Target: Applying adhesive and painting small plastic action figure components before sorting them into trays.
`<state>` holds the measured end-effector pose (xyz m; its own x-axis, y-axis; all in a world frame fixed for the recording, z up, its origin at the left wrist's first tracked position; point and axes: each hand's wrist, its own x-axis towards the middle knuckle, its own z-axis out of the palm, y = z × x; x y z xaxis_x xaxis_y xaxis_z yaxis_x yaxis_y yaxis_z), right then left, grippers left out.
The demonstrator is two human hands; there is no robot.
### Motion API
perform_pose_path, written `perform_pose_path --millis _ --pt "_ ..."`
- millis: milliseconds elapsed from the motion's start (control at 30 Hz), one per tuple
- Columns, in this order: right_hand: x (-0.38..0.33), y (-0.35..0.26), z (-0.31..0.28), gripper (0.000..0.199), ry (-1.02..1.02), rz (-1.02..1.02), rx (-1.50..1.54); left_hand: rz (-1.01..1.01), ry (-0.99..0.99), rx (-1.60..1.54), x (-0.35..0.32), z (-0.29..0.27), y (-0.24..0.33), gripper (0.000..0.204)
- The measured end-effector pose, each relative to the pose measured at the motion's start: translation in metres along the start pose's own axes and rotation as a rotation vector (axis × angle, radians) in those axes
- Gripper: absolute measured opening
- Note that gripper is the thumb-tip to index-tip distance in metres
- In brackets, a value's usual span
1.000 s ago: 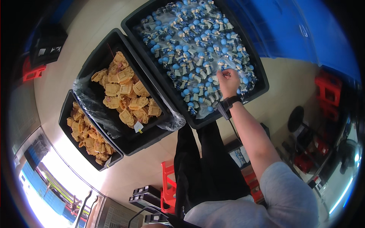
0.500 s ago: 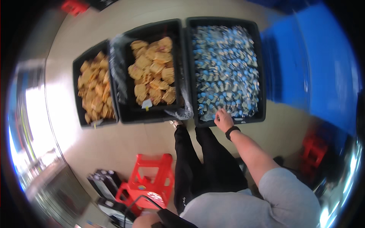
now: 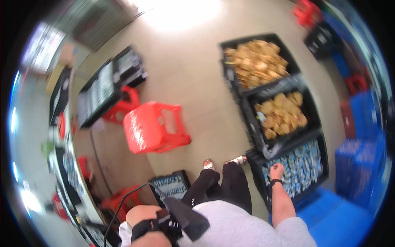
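Right grip over figurines, black crate

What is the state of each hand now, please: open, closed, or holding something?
Left hand: not visible, so its state cannot be told.
Right hand: partly curled, by the small blue figures; too blurred to tell whether it holds anything.

Two black bins of tan pieces, one bin of blue figures, two sandals

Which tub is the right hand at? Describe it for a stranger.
Find three black tubs in a row right of the feet. Take the end one, at the right hand. The other two hold tan pieces; this one's are blue.
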<state>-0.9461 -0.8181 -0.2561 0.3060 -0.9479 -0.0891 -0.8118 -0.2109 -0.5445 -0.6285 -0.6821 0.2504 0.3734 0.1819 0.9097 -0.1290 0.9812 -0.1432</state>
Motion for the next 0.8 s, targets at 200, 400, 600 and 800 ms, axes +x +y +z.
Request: perform_pose_path --millis 200,400,600,800 --pt "0.06 -0.079 0.05 0.011 -0.308 -0.162 0.015 -0.342 0.013 1.407 0.004 -0.062 0.158 0.069" --pt "0.132 -0.204 0.112 0.01 -0.587 -0.5 -0.178 -0.409 0.441 2.206 -0.041 -0.076 0.247 0.067" --pt "0.127 -0.381 0.184 0.01 -0.678 -0.81 -0.282 -0.278 0.84 2.48 -0.06 -0.05 0.306 0.066" --pt "0.037 -0.537 0.269 0.012 -0.797 -1.019 -0.096 -0.106 1.086 2.562 -0.042 -0.067 0.371 0.059"
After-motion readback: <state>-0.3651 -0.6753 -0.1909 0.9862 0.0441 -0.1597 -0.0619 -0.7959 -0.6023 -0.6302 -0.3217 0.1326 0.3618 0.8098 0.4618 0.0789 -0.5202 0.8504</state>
